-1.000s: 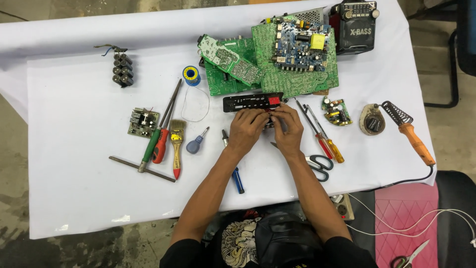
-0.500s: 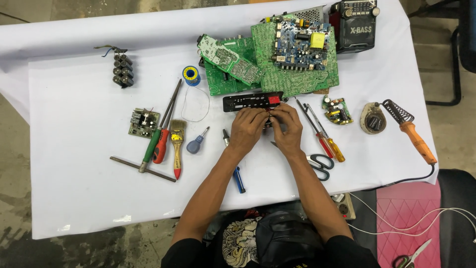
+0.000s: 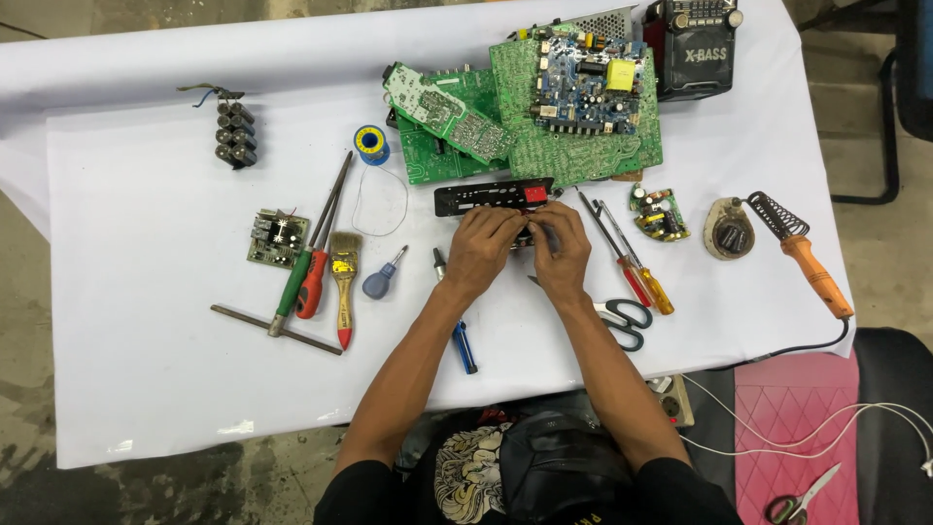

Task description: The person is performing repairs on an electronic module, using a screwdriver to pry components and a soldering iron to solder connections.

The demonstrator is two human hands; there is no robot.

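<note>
Hands meet at the middle of the frame over a bench [image 3: 146, 389] draped in white cloth. The left hand [image 3: 483, 248] curls its fingers closed around a small dark part just below a long black panel [image 3: 486, 195] with a red button, and the right hand [image 3: 564, 253] pinches a thin tool against the same spot; the small part itself is mostly hidden under the fingers, so its shape cannot be told. The black panel lies flat, touching the fingertips of both hands, right under a stack of green circuit boards [image 3: 573, 107] in the upper middle of the frame. A black radio [image 3: 695, 49] stands at the upper right, beside the boards. To the right of the hands lie two screwdrivers [image 3: 632, 262] with red and yellow handles, scissors [image 3: 622, 319], a small green board [image 3: 659, 213], a round tin [image 3: 729, 230] and a soldering iron [image 3: 802, 253] with an orange handle near the bench's right edge. To the left lie a blue screwdriver [image 3: 457, 321] beside the left forearm, a stubby screwdriver [image 3: 381, 277], a paintbrush [image 3: 343, 282], red and green screwdrivers [image 3: 306, 272], a small board [image 3: 277, 238], a solder spool [image 3: 370, 143] and a battery pack [image 3: 233, 136] in the upper left.
</note>
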